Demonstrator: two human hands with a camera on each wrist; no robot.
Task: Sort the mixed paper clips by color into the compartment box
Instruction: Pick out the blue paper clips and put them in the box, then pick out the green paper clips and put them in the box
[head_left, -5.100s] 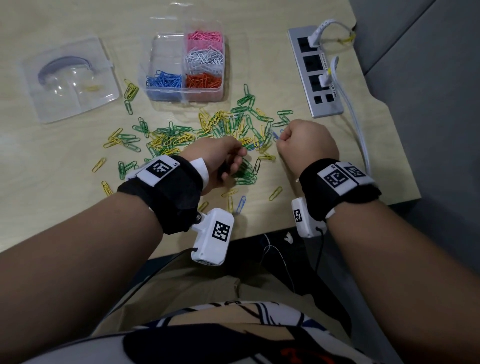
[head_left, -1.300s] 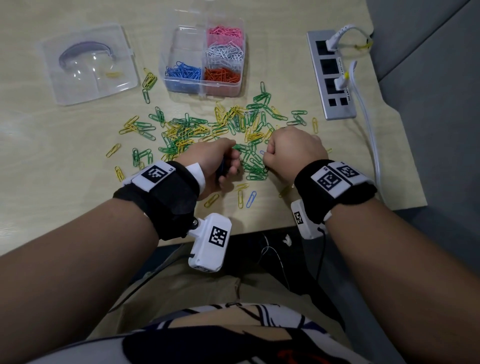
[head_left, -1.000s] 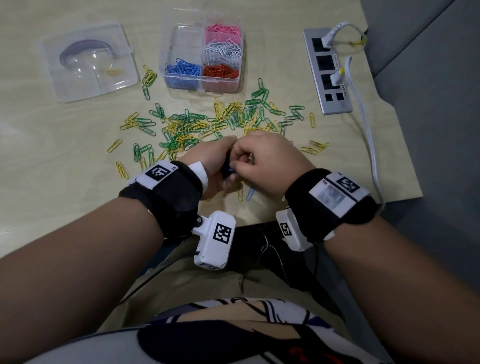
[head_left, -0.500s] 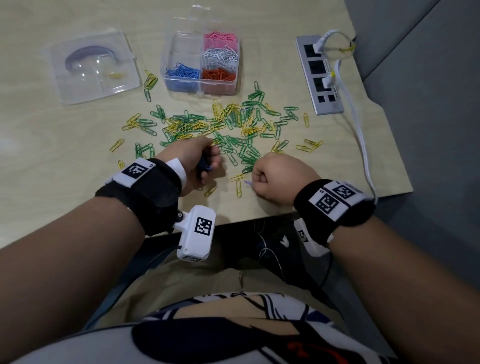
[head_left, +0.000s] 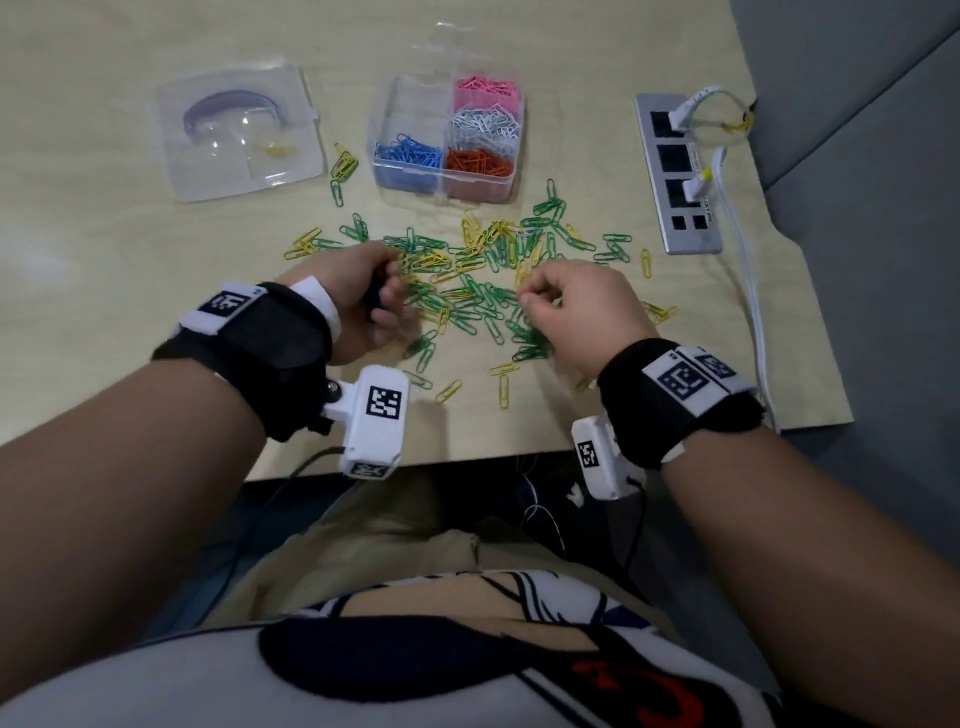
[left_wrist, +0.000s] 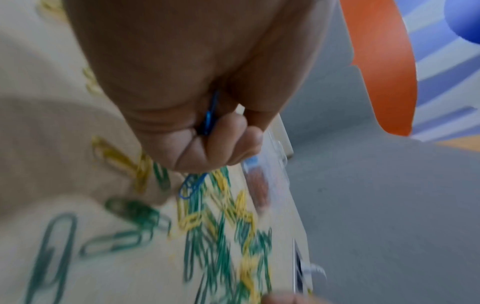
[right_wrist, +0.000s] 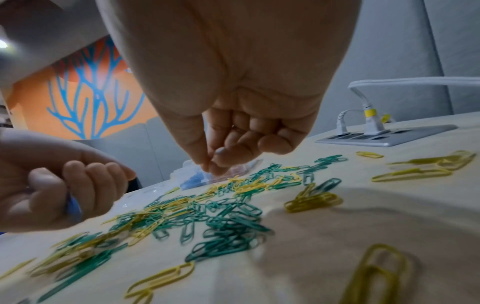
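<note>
Blue wire clips (left_wrist: 209, 115) bunched in curled left hand (head_left: 358, 304) fingers (left_wrist: 228, 142)

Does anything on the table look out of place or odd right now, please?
Yes: a couple of yellow clips lie in the clear lid set left of the compartment box, apart from the green and yellow pile loose on the table.

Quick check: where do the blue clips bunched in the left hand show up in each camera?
Head: blue paper clips, dark bunch in the left hand, left of centre.
Left wrist: centre, poking out between curled fingers.
Right wrist: lower left, under the fist.
Shared landmark: compartment box.
</note>
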